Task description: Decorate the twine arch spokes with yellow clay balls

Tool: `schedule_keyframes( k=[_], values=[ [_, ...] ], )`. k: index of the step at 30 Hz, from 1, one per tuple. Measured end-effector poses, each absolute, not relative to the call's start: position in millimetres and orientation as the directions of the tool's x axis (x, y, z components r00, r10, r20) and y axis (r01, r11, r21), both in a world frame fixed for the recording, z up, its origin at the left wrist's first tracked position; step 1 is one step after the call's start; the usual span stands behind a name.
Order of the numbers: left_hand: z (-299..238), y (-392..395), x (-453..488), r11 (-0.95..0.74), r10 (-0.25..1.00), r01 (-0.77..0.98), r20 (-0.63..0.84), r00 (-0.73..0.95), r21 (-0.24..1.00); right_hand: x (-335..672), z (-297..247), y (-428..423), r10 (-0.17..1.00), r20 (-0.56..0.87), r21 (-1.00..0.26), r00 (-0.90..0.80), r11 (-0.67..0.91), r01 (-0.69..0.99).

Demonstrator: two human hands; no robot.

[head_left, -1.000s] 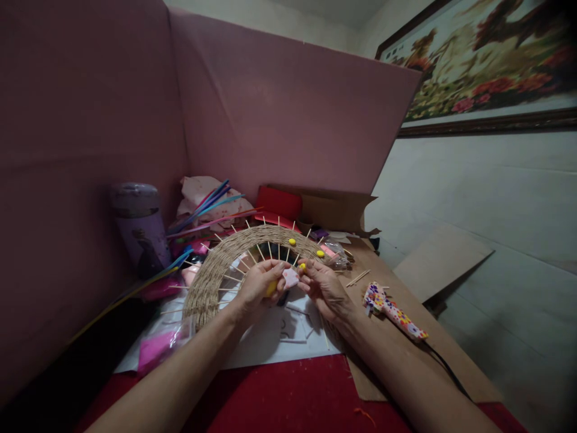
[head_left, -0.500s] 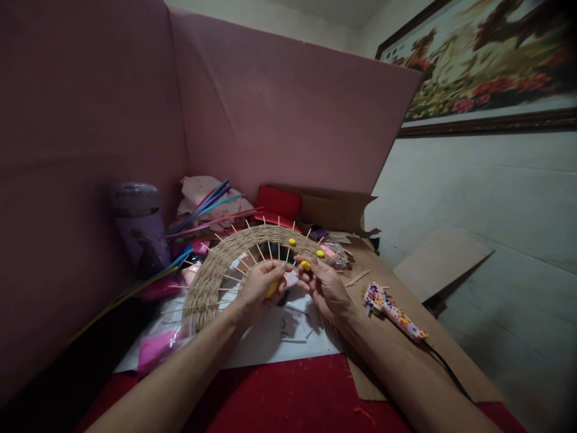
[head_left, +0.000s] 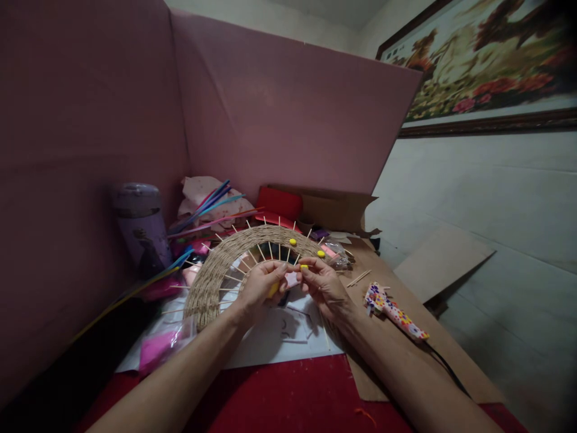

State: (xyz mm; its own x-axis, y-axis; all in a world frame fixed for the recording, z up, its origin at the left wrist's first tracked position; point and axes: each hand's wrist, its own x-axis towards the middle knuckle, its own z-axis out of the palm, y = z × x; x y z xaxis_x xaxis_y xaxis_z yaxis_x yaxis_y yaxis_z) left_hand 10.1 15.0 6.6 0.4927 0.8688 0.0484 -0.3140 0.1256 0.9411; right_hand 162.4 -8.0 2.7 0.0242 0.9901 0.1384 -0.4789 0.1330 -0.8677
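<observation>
A pink board [head_left: 288, 114] fills the upper left and middle of the frame. Below it, at centre, lies the woven arch [head_left: 211, 270] of twine, with thin sticks fanning outward. The left hand [head_left: 260, 287], just left of centre, is curled closed around a yellow lump [head_left: 271, 290], and its fingertips touch a small pink piece [head_left: 292, 279] between the two hands. The right hand [head_left: 323, 287], just right of centre, pinches narrowly on a tiny yellow bead [head_left: 304, 266] among the sticks at the arch's inner edge.
</observation>
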Motion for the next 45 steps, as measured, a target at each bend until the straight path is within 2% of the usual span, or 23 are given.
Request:
schedule_keyframes(
  k=[6, 12, 16, 21, 31, 35, 40, 45],
  values=[
    [5, 16, 11, 0.116, 0.87, -0.313, 0.056, 0.49, 0.943, 161, 4, -13, 0.998, 0.058, -0.887, 0.023, 0.062, -0.458],
    [6, 15, 11, 0.111, 0.869, -0.288, 0.047, 0.493, 0.951, 160, 1, -9, 0.983, 0.174, -0.897, 0.055, 0.181, -0.404],
    [10, 11, 11, 0.107, 0.853, -0.249, 0.04, 0.521, 0.963, 159, -2, -10, 0.936, 0.335, -0.915, 0.106, 0.35, -0.202],
    [9, 9, 11, 0.152, 0.75, -0.271, 0.067, 0.658, 0.951, 158, -3, -13, 0.847, 0.526, -0.85, 0.077, 0.526, 0.011],
    [11, 9, 11, 0.172, 0.748, -0.299, 0.073, 0.66, 0.939, 157, 0, -19, 0.77, 0.638, -0.756, 0.029, 0.618, 0.217],
    [10, 9, 11, 0.198, 0.728, -0.313, 0.074, 0.681, 0.929, 157, 0, -18, 0.746, 0.666, -0.719, -0.025, 0.65, 0.246],
    [9, 9, 11, 0.197, 0.738, -0.295, 0.057, 0.673, 0.935, 160, -3, -16, 0.696, 0.718, -0.67, 0.022, 0.682, 0.293],
    [10, 9, 11, 0.202, 0.741, -0.318, 0.068, 0.668, 0.926, 160, -3, -17, 0.694, 0.719, -0.657, -0.047, 0.699, 0.282]
  ],
)
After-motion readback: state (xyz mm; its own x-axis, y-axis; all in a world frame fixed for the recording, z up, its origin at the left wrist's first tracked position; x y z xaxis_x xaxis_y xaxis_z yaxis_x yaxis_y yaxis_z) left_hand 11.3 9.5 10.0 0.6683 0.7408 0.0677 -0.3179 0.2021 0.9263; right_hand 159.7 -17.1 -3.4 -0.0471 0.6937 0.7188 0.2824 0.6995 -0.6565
